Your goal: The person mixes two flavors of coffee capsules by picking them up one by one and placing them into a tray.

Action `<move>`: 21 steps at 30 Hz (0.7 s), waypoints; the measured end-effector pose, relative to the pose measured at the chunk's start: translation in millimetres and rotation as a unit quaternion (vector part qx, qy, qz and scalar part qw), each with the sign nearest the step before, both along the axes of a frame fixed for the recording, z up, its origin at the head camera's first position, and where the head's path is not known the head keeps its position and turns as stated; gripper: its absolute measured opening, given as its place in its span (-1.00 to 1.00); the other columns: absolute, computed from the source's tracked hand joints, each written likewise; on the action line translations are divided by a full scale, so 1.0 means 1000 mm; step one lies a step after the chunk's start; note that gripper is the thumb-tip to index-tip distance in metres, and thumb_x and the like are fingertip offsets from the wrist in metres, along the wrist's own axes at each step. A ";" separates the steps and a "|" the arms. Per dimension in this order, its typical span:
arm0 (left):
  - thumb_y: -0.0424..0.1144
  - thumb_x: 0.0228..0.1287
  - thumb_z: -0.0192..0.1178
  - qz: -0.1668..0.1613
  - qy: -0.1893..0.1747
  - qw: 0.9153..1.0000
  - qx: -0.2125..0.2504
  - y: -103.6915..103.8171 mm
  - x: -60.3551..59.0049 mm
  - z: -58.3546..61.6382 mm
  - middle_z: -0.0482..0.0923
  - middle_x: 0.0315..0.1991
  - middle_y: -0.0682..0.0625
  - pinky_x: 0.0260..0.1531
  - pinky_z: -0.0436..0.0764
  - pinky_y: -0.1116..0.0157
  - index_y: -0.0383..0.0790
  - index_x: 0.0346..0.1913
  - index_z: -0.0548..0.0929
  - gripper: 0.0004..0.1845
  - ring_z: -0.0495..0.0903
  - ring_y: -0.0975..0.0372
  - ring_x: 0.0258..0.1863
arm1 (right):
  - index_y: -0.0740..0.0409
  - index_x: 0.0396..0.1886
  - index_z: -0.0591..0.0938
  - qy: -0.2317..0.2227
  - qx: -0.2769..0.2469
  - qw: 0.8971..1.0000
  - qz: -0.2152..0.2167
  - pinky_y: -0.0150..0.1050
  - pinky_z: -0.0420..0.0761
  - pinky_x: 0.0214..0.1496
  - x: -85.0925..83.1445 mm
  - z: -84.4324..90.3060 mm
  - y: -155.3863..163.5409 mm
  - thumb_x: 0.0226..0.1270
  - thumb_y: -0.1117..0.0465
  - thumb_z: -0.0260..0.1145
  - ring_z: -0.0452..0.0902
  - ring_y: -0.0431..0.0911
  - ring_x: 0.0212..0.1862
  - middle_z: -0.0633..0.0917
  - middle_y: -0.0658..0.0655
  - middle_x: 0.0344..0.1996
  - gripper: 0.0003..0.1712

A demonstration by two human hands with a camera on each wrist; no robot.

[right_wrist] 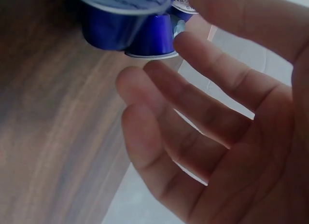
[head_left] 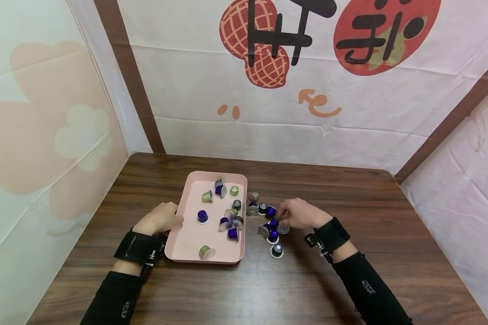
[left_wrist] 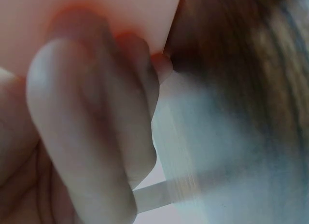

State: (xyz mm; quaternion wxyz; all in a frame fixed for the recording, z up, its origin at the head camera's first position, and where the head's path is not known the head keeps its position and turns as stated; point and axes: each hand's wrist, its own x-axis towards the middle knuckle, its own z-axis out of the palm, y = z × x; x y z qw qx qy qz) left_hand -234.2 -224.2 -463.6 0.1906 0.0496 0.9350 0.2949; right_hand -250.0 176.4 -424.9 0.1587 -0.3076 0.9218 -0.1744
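Black sleeves and wrist straps sit at the lower edge of the head view, both forearms on the dark wooden table (head_left: 349, 189).

Left hand (head_left: 160, 219): left of centre, resting against the left rim of the pink tray (head_left: 187, 243), fingers curled at the edge. Left wrist view shows the fingers (left_wrist: 87, 127) pressed on the pink rim; blurred, but the grip appears to be on the tray.

Right hand (head_left: 301, 213): just right of centre, fingers loosely spread and relaxed, holding nothing. Fingertips reach the cluster of coffee capsules (head_left: 268, 223) lying on the table just right of the tray. Right wrist view: two blue capsules (right_wrist: 130, 26) at the top of frame, just beyond the fingertips (right_wrist: 133, 84); cannot tell if touching.

Tray contents: blue, green and grey capsules scattered, one blue capsule (head_left: 202, 216) upright near the middle, one green capsule (head_left: 206, 252) on its side at the lower edge.

One dark capsule (head_left: 276, 251) stands lowest in the table group.
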 end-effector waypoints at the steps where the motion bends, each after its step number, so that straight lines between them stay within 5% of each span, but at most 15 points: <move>1: -0.34 0.15 0.02 0.001 -0.001 1.000 -0.002 0.000 0.000 0.000 0.54 -0.51 -0.10 -0.64 0.56 0.27 -0.42 -0.23 0.59 -0.77 0.57 0.18 -0.61 | 0.12 -0.21 0.64 -0.006 -0.006 1.000 -0.003 -0.25 0.55 -0.23 0.002 -0.002 0.001 0.16 0.21 0.39 0.55 -0.13 -0.24 0.63 0.04 -0.23 -0.80; 9: -0.33 0.15 0.02 0.000 -0.003 1.000 0.002 0.001 0.001 0.001 0.54 -0.52 -0.09 -0.63 0.56 0.26 -0.41 -0.24 0.59 -0.78 0.56 0.18 -0.62 | 0.10 -0.16 0.62 -0.043 -0.019 0.998 -0.042 -0.25 0.53 -0.28 0.011 -0.016 0.007 0.10 0.24 0.43 0.52 -0.15 -0.26 0.63 0.01 -0.25 -0.72; 21: -0.33 0.16 0.02 0.003 -0.004 1.000 0.000 -0.001 0.001 0.000 0.54 -0.51 -0.09 -0.63 0.57 0.26 -0.40 -0.23 0.60 -0.78 0.57 0.18 -0.61 | 0.09 -0.20 0.66 -0.028 -0.066 0.995 -0.064 -0.24 0.48 -0.30 0.011 -0.032 0.022 0.10 0.32 0.37 0.46 -0.18 -0.34 0.64 -0.03 -0.32 -0.77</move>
